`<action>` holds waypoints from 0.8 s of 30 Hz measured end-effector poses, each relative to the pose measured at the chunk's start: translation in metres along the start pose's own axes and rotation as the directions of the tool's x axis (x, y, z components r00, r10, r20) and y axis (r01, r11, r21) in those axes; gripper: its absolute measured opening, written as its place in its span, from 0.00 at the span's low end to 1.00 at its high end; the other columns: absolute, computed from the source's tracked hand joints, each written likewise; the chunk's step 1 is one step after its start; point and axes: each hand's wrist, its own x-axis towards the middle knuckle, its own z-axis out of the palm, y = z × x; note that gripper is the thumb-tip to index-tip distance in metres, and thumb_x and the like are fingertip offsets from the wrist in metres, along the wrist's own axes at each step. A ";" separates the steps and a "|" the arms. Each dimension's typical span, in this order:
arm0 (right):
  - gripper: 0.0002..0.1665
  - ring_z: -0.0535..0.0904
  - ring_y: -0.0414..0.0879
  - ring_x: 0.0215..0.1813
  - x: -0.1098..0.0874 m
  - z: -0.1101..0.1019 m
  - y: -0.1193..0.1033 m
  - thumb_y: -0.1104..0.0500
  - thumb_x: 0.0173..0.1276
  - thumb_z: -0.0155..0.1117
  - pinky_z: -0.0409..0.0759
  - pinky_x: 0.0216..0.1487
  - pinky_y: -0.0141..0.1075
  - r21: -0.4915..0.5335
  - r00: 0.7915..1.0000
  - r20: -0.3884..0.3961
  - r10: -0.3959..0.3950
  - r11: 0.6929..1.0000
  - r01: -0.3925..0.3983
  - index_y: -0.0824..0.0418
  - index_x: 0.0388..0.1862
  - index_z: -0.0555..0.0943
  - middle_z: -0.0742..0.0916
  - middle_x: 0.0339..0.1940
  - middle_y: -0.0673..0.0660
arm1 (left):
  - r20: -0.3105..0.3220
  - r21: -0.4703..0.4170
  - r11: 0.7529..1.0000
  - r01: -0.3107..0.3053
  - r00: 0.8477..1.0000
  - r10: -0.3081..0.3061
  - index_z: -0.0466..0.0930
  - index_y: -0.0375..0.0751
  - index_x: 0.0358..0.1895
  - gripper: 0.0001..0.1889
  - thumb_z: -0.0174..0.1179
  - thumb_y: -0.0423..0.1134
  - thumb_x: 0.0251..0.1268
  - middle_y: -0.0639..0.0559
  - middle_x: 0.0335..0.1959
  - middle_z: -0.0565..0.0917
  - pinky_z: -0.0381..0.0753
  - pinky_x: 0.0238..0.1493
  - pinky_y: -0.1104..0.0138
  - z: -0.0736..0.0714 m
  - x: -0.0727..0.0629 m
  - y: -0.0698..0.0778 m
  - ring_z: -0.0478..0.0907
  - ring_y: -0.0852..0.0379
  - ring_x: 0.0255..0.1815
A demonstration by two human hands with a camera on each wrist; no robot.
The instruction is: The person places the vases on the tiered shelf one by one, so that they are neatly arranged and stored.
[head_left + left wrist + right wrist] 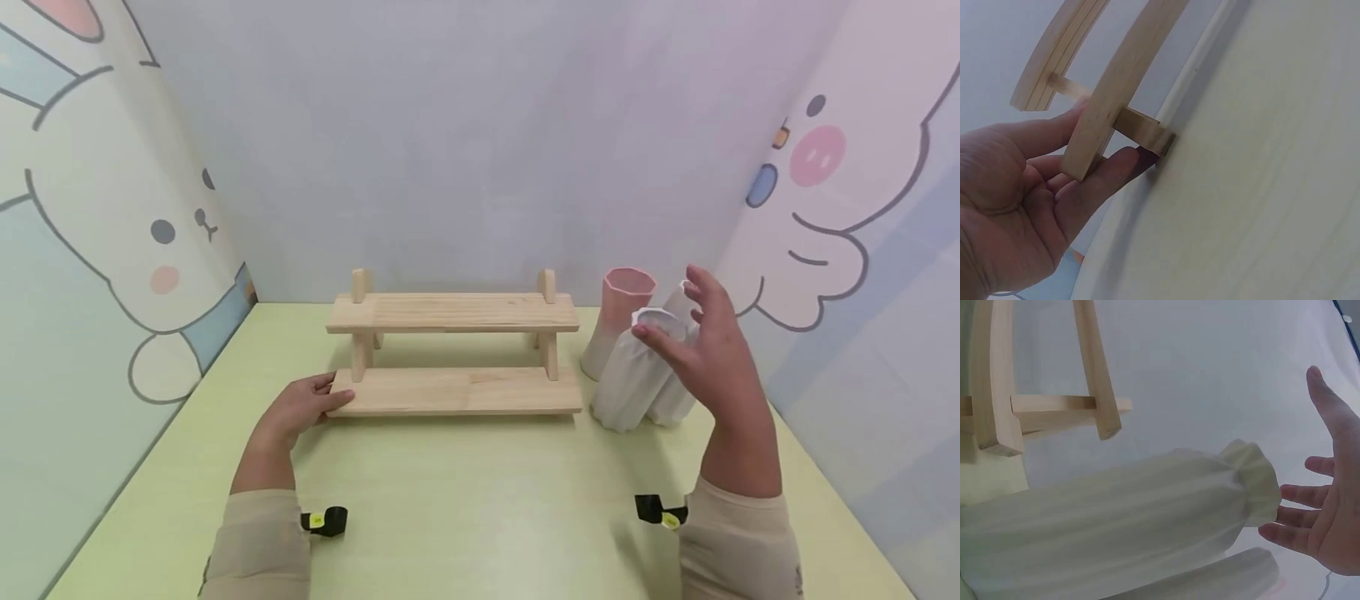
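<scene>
A two-tier wooden shelf point(450, 392) stands on the table. My left hand point(303, 408) grips the left end of its lower board, and in the left wrist view the thumb lies on one face of the board point(1116, 94) with fingers on the other. On the right, my right hand point(716, 354) is spread around the mouth of a ribbed white vase point(626, 383). In the right wrist view its fingers are straight and apart near the rim of that vase point(1122, 519); whether they touch it I cannot tell. A second white vase point(671, 408) stands partly hidden behind the first.
A pink-and-white vase point(628, 283) stands behind the white ones, close to the shelf's right end. The pale green table point(465, 500) reaches back to a plain grey wall point(465, 150). Side panels with cartoon animals point(161, 233) flank the table.
</scene>
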 end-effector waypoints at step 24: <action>0.63 0.73 0.65 0.57 0.008 0.008 0.023 0.34 0.62 0.67 0.75 0.51 0.59 -0.126 0.952 0.241 0.188 0.979 -0.162 0.63 0.79 0.44 0.74 0.60 0.72 | 0.000 0.004 1.000 -0.012 1.000 0.012 0.48 0.36 0.78 0.48 0.62 0.58 0.65 0.32 0.74 0.59 0.78 0.62 0.54 0.002 0.001 -0.002 0.69 0.41 0.70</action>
